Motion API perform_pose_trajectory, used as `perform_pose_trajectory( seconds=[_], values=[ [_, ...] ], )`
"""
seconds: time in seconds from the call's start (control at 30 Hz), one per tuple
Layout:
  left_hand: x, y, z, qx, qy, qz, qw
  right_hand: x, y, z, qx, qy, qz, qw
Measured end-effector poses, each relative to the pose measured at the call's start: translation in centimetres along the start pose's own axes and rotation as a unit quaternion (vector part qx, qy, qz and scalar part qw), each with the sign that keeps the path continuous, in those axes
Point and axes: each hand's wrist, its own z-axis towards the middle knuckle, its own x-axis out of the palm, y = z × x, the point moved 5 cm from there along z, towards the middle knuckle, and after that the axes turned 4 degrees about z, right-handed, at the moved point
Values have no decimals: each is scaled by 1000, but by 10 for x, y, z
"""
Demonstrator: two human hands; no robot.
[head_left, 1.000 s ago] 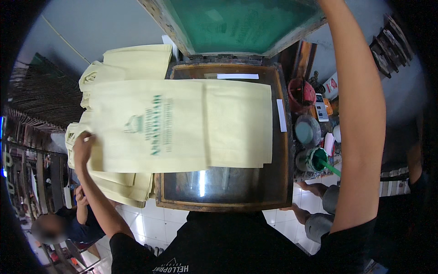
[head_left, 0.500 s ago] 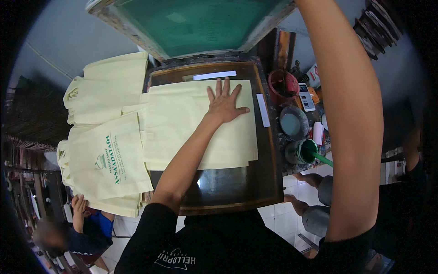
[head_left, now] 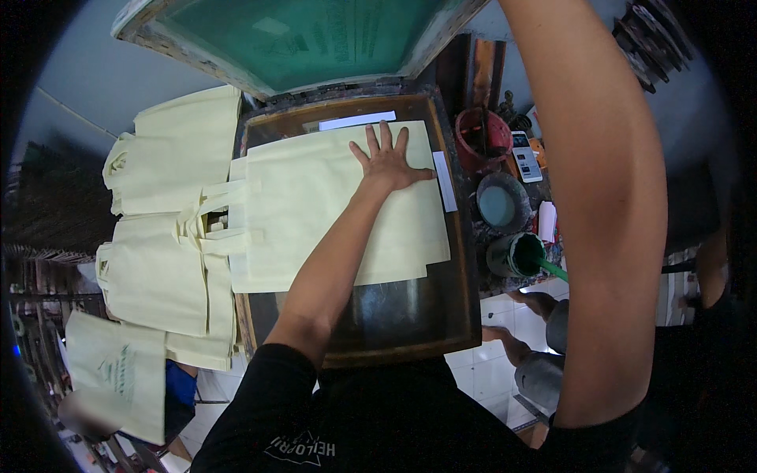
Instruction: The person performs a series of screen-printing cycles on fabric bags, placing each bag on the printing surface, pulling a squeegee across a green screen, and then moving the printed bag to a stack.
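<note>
My left hand [head_left: 390, 169] lies flat with fingers spread on a cream tote bag [head_left: 300, 213], near its far right corner. The bag rests on a dark, glossy, wood-edged board [head_left: 394, 315], its handles toward the left. White strips mark the board's far side [head_left: 357, 121] and right side [head_left: 445, 181]; my thumb reaches close to the right one. Over the far edge a framed green printing screen [head_left: 315, 39] is tilted up. My right arm [head_left: 607, 213] stretches forward past the top of the picture, so the right hand is out of sight.
Stacked cream bags [head_left: 154, 276] lie left of the board. At the lower left a person holds up a printed bag [head_left: 118, 378]. To the right stand a red bucket [head_left: 481, 142], a grey bowl [head_left: 498, 206], a phone [head_left: 526, 158] and an ink pot [head_left: 516, 256] with a green handle.
The printed bag has left the stack and is now with the person at lower left. The bag under my left hand has turned slightly and shifted toward the right strip.
</note>
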Motion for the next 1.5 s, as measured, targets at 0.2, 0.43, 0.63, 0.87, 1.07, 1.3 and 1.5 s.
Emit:
perform_pose_trajectory(
  seconds=[0.2,0.43,0.63,0.87,1.07,1.3,1.5],
  values=[
    [-7,-6,-4,-45,25,-17,999,1,-1,0,-7,-8,-3,1000],
    [-8,-7,3,-62,47,-28,997,2,0,0,-3,-2,15,1000],
    [-11,-10,9,-67,60,-20,996,-5,7,-8,-3,-2,24,1000],
    [-35,-13,-3,-12,-57,-108,992,-11,24,-38,44,31,39,998],
    [-104,36,-141,196,-189,-568,777,-11,73,-120,134,103,99,981],
    [-55,103,-268,155,-125,-508,838,12,105,-240,1,-82,119,990],
    [31,146,-250,-16,-185,-29,982,0,80,-173,32,-37,27,998]
  ],
)
